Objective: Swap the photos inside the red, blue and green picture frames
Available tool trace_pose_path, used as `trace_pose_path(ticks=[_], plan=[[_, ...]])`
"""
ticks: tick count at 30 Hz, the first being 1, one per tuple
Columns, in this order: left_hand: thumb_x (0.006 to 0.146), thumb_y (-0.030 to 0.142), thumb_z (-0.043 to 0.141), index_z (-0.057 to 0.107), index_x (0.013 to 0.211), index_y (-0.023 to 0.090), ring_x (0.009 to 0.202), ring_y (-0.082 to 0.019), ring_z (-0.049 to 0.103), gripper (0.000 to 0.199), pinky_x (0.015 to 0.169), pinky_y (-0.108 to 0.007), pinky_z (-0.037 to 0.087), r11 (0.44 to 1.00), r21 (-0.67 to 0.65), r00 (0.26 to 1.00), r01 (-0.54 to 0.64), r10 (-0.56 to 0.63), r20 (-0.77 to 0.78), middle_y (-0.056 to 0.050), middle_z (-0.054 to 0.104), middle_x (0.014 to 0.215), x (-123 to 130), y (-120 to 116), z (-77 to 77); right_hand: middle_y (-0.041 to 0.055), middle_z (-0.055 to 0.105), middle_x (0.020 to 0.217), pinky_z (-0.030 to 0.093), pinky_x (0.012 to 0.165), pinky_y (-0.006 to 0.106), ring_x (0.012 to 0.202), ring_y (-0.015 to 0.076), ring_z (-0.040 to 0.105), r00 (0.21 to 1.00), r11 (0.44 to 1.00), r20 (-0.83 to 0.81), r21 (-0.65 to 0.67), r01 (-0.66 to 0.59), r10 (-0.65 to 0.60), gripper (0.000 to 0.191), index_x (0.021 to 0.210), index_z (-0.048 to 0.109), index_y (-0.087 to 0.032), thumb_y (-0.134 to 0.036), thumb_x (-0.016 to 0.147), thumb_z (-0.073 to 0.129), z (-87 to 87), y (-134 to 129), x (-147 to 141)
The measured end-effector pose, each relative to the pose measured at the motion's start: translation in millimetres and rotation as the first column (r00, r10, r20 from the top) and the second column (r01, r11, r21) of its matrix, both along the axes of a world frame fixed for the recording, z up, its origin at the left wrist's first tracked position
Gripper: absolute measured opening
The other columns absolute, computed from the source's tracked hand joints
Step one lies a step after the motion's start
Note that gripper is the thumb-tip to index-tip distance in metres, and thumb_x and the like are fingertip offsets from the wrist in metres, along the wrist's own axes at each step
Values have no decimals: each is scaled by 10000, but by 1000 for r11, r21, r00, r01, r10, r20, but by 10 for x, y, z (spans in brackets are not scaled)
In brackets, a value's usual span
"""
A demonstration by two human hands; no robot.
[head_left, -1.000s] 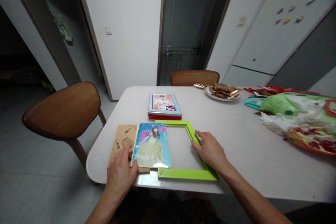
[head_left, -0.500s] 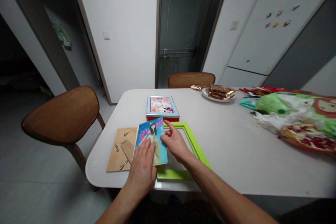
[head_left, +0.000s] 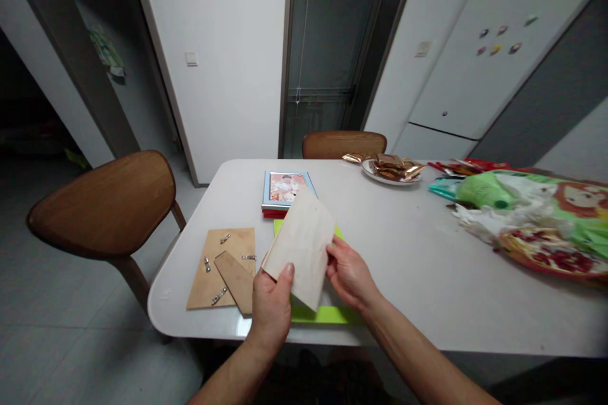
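Observation:
Between my two hands is a picture card (head_left: 304,243), its plain off-white back facing up, tilted above the table. My left hand (head_left: 272,300) grips its lower left edge, thumb on top. With thumb and fingers pinched, my right hand (head_left: 349,271) holds the right edge. Beneath the card lies a lime-green picture frame (head_left: 327,314), mostly covered. To the left, a wooden frame backing board (head_left: 204,278) rests on the table with metal clips and a stand leg (head_left: 236,278). Behind the card sits a light-blue picture frame (head_left: 270,193) on top of something red.
A plate (head_left: 392,181) of gold-wrapped packets stands at the back of the white table (head_left: 399,278). Farther right are a green bag (head_left: 494,190), crumpled white tissue and a dish (head_left: 546,253) with red bits. Wooden chairs stand at the left (head_left: 109,202) and far side (head_left: 344,144).
The picture card has been turned over, from its blue printed side to its plain back. My left hand now holds its edge, and my right hand has moved lower onto the right edge.

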State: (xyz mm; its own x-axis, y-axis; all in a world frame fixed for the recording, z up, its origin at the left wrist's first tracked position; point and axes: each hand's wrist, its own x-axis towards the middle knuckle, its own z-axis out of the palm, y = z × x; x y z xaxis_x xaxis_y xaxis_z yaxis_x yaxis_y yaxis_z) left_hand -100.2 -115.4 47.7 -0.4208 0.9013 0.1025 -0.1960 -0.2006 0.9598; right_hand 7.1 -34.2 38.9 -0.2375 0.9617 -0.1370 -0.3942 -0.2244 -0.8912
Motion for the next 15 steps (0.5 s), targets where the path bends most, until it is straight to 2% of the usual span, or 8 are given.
trace_pose_path(ticks=[3, 5, 6, 8, 10, 12, 15], plan=[[710, 274, 530, 342, 1201, 127, 1102, -218, 451, 547, 923, -348, 359, 999, -8, 998, 41, -41, -46, -135, 473, 1209, -79, 47, -127, 31, 664, 740, 467, 560, 238, 607, 142, 597, 991, 1000, 129, -8, 28, -27, 442, 1023, 524, -144, -101, 592, 434, 16, 128, 236], [697, 238, 526, 349, 1194, 116, 1136, -221, 413, 542, 959, -370, 316, 997, -66, 974, 41, -54, -220, -151, 433, 1241, -141, 55, -186, 29, 665, 700, 455, 512, 226, 560, 141, 592, 965, 1000, 262, -14, 4, 0, 457, 1024, 533, -140, -90, 586, 410, 9, 212, 359], [688, 219, 527, 372, 1181, 111, 1143, -224, 403, 528, 972, -382, 296, 994, -107, 936, 38, -73, -344, -152, 432, 1241, -160, 49, -204, 30, 665, 689, 446, 493, 219, 544, 139, 589, 946, 1000, 324, -7, -11, 13, 464, 1026, 536, -138, -87, 586, 398, -4, 249, 399], [672, 184, 528, 399, 1172, 100, 1147, -231, 394, 522, 985, -397, 277, 982, -181, 806, 54, -149, -572, -154, 440, 1235, -169, 24, -223, 30, 664, 674, 425, 459, 205, 517, 134, 580, 903, 999, 428, 20, -48, 35, 479, 1032, 538, -133, -82, 583, 380, -46, 311, 430], [670, 167, 523, 394, 1183, 73, 1164, -233, 370, 537, 994, -395, 271, 969, -229, 654, 93, -233, -720, -167, 420, 1250, -149, -10, -232, 31, 663, 673, 403, 433, 197, 501, 133, 573, 859, 995, 510, 53, -85, 46, 492, 1045, 536, -126, -84, 585, 367, -97, 359, 412], [679, 173, 523, 389, 1188, 50, 1192, -233, 330, 541, 1004, -385, 261, 958, -254, 526, 131, -284, -802, -179, 377, 1280, -129, -38, -248, 38, 663, 693, 395, 432, 194, 513, 135, 574, 814, 989, 580, 90, -115, 42, 491, 1044, 542, -116, -91, 590, 357, -142, 398, 370], [675, 208, 559, 397, 1185, 44, 1217, -247, 284, 560, 1013, -395, 246, 946, -283, 387, 159, -324, -863, -185, 336, 1305, -130, -60, -288, 51, 661, 744, 403, 482, 196, 581, 140, 583, 733, 976, 680, 164, -146, -4, 468, 1014, 565, -105, -99, 605, 338, -177, 446, 312]])
